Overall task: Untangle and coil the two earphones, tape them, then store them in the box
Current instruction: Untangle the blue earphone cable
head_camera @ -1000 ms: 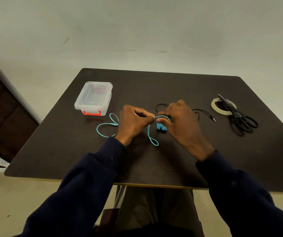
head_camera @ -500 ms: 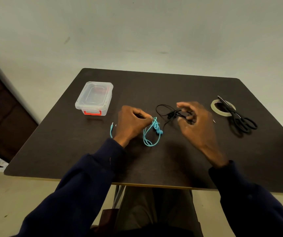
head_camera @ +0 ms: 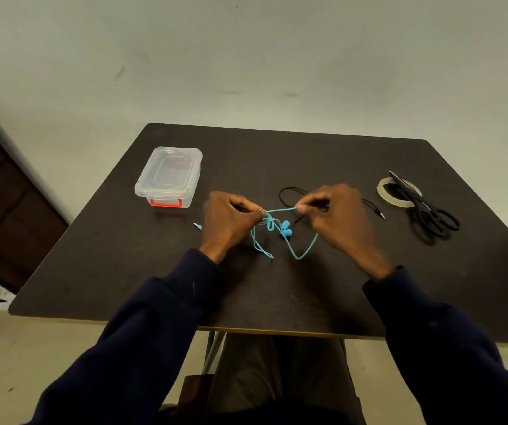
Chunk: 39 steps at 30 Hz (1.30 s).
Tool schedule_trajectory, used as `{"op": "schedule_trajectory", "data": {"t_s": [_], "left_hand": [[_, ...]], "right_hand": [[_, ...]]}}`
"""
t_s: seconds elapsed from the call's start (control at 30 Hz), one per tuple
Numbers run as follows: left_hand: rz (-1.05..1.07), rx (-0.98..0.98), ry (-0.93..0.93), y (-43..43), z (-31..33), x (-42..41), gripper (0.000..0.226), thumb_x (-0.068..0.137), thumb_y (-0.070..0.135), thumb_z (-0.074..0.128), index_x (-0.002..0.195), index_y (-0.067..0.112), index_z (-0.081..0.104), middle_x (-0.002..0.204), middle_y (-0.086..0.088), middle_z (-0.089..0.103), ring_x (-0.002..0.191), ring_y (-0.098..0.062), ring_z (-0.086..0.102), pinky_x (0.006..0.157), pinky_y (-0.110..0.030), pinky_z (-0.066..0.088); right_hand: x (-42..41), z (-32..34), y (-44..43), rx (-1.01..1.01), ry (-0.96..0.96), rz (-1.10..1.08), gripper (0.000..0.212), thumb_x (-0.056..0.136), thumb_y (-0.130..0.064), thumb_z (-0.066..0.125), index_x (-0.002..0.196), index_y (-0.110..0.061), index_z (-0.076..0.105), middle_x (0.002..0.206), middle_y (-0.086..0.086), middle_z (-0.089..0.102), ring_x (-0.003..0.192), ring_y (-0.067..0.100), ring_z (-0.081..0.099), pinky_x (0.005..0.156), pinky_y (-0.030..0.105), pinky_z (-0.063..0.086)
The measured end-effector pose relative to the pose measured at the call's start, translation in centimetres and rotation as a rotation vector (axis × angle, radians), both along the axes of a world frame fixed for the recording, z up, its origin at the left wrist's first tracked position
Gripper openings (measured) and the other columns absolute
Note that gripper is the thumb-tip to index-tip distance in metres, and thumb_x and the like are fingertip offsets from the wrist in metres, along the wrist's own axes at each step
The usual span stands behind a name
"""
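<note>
Over table [head_camera: 277, 154], left hand [head_camera: 231, 219] grip pinches blue earphone [head_camera: 285, 232] cable; right hand [head_camera: 338, 216] grip pinches it too.

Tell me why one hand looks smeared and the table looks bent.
Head view: the right hand is blurred, likely from motion, the left hand sharper; the wide-angle lens bows the table edges; light is dim, with soft shadow by the scissors.
</note>
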<state>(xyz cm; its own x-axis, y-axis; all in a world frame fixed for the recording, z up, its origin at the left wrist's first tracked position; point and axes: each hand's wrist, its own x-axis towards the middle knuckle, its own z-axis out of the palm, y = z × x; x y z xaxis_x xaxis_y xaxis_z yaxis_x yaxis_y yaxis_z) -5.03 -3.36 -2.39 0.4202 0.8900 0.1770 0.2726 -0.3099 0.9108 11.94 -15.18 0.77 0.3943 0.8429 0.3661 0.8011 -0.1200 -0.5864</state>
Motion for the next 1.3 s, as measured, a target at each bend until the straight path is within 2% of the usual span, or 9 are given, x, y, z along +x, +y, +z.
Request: {"op": "schedule_trajectory", "data": {"t_s": [0.13, 0.2, 0.3, 0.37, 0.47, 0.73, 0.97, 1.13, 1.3], "left_hand": [[0.065, -0.098, -0.027, 1.6, -0.3, -1.6, 0.003, 0.079, 0.01, 0.083, 0.08, 0.012, 0.081, 0.076, 0.002, 0.077, 0.071, -0.011, 0.074, 0.068, -0.026, 0.062], [0.042, -0.119, -0.04, 1.3, -0.2, -1.6, 0.003, 0.08, 0.009, 0.083, 0.081, 0.011, 0.081, 0.077, 0.002, 0.078, 0.072, -0.011, 0.074, 0.068, -0.026, 0.062], [-0.007, -0.084, -0.045, 0.0, 0.3, -0.2, 0.003, 0.079, 0.009, 0.083, 0.08, 0.009, 0.08, 0.076, 0.002, 0.077, 0.07, -0.009, 0.074, 0.066, -0.024, 0.06], [-0.037, -0.066, -0.079, -0.8, 0.6, 0.8, 0.003, 0.077, 0.008, 0.083, 0.078, 0.008, 0.079, 0.074, 0.0, 0.077, 0.069, -0.012, 0.074, 0.067, -0.028, 0.061], [-0.065, -0.058, -0.124, -1.1, 1.1, 1.5, 0.004, 0.075, 0.009, 0.084, 0.076, 0.01, 0.08, 0.072, 0.0, 0.076, 0.07, -0.016, 0.075, 0.071, -0.036, 0.064], [-0.022, -0.064, -0.105, -0.8, 0.8, 0.8, 0.005, 0.077, 0.007, 0.082, 0.076, 0.01, 0.079, 0.073, 0.0, 0.076, 0.068, -0.013, 0.074, 0.069, -0.033, 0.064], [0.09, -0.109, -0.089, 0.7, 0.4, -0.3, 0.008, 0.079, 0.01, 0.082, 0.076, 0.016, 0.078, 0.073, 0.004, 0.076, 0.069, -0.008, 0.073, 0.066, -0.022, 0.06], [0.169, -0.18, -0.114, 1.9, 0.0, -1.1, 0.006, 0.083, 0.012, 0.079, 0.08, 0.016, 0.077, 0.077, 0.003, 0.075, 0.071, -0.01, 0.073, 0.063, -0.022, 0.059], [0.09, -0.218, -0.137, 1.0, -0.1, -0.2, 0.003, 0.083, 0.011, 0.08, 0.084, 0.013, 0.078, 0.08, 0.001, 0.076, 0.073, -0.008, 0.074, 0.065, -0.02, 0.059]], "right_hand": [[3.0, 0.2, -2.3, 0.09, 0.094, -0.208, 0.016, 0.086, -0.01, 0.076, 0.083, -0.025, 0.077, 0.082, -0.003, 0.077, 0.065, -0.008, 0.063, 0.063, 0.004, 0.046], [3.0, -0.2, -2.6, 0.0, 0.072, -0.184, 0.016, 0.086, -0.01, 0.076, 0.097, -0.021, 0.077, 0.094, 0.0, 0.077, 0.077, -0.001, 0.066, 0.071, 0.006, 0.05], [0.4, -0.5, -1.7, -0.03, -0.177, -0.063, 0.045, 0.086, -0.014, 0.077, 0.129, -0.015, 0.066, 0.128, 0.004, 0.066, 0.118, 0.017, 0.059, 0.104, 0.028, 0.048], [-1.5, -0.1, -0.5, -0.023, -0.323, 0.028, 0.05, 0.086, -0.014, 0.076, 0.133, -0.014, 0.063, 0.133, 0.006, 0.063, 0.126, 0.022, 0.053, 0.106, 0.033, 0.043], [-2.5, 0.0, 1.4, -0.11, -0.447, 0.082, 0.034, 0.09, -0.016, 0.073, 0.123, -0.015, 0.069, 0.121, 0.005, 0.068, 0.116, 0.023, 0.058, 0.097, 0.037, 0.05], [-1.7, -0.5, 1.6, -0.198, -0.241, 0.041, 0.009, 0.09, -0.023, 0.076, 0.097, -0.019, 0.08, 0.094, -0.005, 0.076, 0.08, 0.004, 0.068, 0.077, 0.026, 0.058], [0.5, -0.4, -0.4, 0.182, -0.17, -0.082, 0.006, 0.089, -0.014, 0.075, 0.09, -0.018, 0.079, 0.087, -0.006, 0.075, 0.082, 0.013, 0.062, 0.074, 0.029, 0.05], [2.5, -0.2, -3.3, 0.319, 0.293, -0.141, 0.013, 0.091, -0.004, 0.07, 0.089, -0.016, 0.074, 0.083, -0.001, 0.074, 0.075, 0.009, 0.068, 0.071, 0.021, 0.053], [1.4, -0.2, -4.4, 0.04, 0.051, -0.115, 0.044, 0.077, 0.009, 0.071, 0.109, -0.021, 0.073, 0.104, -0.009, 0.07, 0.096, 0.012, 0.067, 0.076, 0.002, 0.045]]}}
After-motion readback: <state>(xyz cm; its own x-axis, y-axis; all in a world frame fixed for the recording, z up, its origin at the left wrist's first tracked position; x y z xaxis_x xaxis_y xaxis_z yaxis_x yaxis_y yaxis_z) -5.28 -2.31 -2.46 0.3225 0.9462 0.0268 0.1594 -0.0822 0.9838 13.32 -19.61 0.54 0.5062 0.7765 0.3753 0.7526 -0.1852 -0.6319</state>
